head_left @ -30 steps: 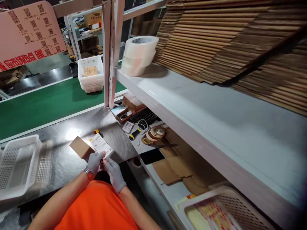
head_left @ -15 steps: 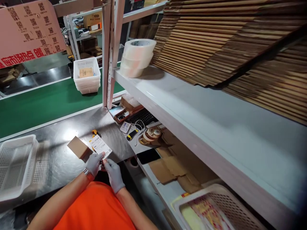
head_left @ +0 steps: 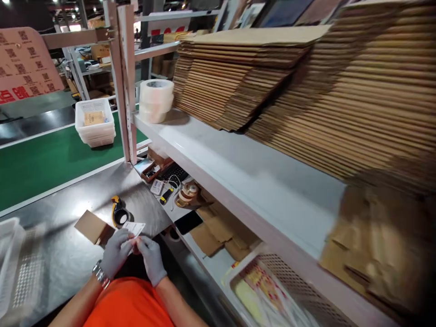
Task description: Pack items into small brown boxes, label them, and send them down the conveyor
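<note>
A white printed shipping label (head_left: 135, 228) is held low in front of me, over the table's near edge. My left hand (head_left: 116, 255), in a grey glove, is closed with its fingertips pinching the label's lower side. My right hand (head_left: 152, 260), also gloved, pinches at the label's near corner, its fingertips against those of the left. Left of the label, a small brown cardboard box (head_left: 91, 225) lies on the metal table (head_left: 64, 254). Just behind the label rests a yellow and black tape dispenser (head_left: 120, 213).
White baskets (head_left: 96, 136) stand stacked on the green conveyor (head_left: 41, 170). A shelf (head_left: 238, 159) at right carries tape rolls (head_left: 156, 101) and flattened cartons (head_left: 218, 81). Under it are a phone (head_left: 188, 222), a cup (head_left: 188, 193) and a basket (head_left: 235, 290). Another basket (head_left: 10, 268) sits at left.
The view has turned right and lifted, showing more cartons. The label has tipped from facing me to nearly edge-on, uncovering the tape dispenser. Both hands still hold it.
</note>
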`<state>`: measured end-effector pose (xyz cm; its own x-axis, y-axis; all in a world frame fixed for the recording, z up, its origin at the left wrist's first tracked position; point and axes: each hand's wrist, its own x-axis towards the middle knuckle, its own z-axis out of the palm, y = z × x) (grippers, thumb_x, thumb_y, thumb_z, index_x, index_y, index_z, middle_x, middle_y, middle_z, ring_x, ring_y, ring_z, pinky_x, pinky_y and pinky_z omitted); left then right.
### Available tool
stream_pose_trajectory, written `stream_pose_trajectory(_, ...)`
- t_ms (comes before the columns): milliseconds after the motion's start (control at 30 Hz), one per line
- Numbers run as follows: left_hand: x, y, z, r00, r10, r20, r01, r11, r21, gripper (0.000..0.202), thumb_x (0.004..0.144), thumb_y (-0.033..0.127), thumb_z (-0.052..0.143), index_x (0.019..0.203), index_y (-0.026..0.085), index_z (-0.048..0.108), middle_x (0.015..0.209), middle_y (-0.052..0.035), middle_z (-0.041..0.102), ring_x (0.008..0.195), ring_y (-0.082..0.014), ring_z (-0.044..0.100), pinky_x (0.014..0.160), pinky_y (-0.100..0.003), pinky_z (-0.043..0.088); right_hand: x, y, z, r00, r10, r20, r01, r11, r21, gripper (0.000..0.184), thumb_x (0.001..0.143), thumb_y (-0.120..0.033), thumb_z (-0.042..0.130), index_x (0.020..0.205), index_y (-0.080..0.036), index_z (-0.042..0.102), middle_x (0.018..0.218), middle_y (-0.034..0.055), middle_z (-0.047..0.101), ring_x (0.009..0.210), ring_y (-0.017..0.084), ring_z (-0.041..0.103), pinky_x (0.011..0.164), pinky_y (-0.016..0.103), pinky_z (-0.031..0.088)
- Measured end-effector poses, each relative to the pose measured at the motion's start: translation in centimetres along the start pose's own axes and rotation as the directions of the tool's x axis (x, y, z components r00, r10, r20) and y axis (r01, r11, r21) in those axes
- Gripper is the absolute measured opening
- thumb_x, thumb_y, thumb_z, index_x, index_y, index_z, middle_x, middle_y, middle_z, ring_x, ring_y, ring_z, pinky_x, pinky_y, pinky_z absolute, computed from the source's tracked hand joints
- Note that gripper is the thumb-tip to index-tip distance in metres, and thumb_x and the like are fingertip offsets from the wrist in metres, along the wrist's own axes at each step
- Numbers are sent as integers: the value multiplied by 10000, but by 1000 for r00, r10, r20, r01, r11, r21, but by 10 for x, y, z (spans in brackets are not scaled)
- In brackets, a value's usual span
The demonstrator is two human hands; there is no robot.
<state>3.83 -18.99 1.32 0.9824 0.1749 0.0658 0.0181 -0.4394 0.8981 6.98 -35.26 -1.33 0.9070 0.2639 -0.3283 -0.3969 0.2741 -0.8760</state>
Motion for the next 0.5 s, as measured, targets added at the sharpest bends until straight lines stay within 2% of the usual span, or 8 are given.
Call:
stream_pose_trajectory(67, -1, 6, 2, 995, -40, 91, 37, 999, 31, 353, 1019, 508, 678, 928, 245, 896, 997, -102, 869, 991, -278, 813, 953, -386, 640, 0, -2, -2, 999, -30, 22, 31, 999, -42, 678, 748, -855, 874, 688, -189, 765, 657, 4, 664, 659, 159, 570, 676, 304, 521)
stream_pose_trajectory(167, 2, 11, 7, 983, -140, 123, 136, 990, 39, 416, 972, 559, 670, 846, 226, 886, 881, -88, 860, 864, -282, 803, 856, -371, 621, 1, -2, -9, 997, -62, 55, 69, 988, -140, 627, 819, -789, 831, 634, -201, 713, 612, -7, 614, 644, 154, 542, 663, 302, 477)
stream_pose_trajectory(333, 9, 11, 14, 929, -261, 263, 274, 962, -12, 454, 865, 632, 742, 870, 200, 881, 931, -86, 884, 959, -335, 836, 897, -374, 644, 0, 11, -27, 996, -73, 43, 80, 978, -192, 506, 840, -635, 807, 605, -205, 683, 583, -24, 580, 615, 136, 499, 635, 299, 379)
stream_pose_trajectory(400, 11, 11, 17, 901, -274, 338, 296, 955, -15, 468, 847, 647, 779, 929, 200, 888, 983, -83, 893, 1024, -347, 844, 936, -370, 654, 0, 16, -33, 997, -70, 6, 70, 979, -190, 435, 824, -576, 802, 624, -202, 711, 605, -19, 617, 618, 136, 512, 636, 302, 373)
stream_pose_trajectory(500, 16, 8, 21, 888, -271, 372, 283, 959, 24, 447, 842, 645, 784, 896, 210, 874, 961, -82, 880, 1016, -341, 833, 936, -372, 660, -2, 23, -37, 997, -67, -45, 59, 984, -167, 375, 801, -515, 795, 609, -202, 715, 597, -16, 634, 611, 131, 519, 631, 300, 362)
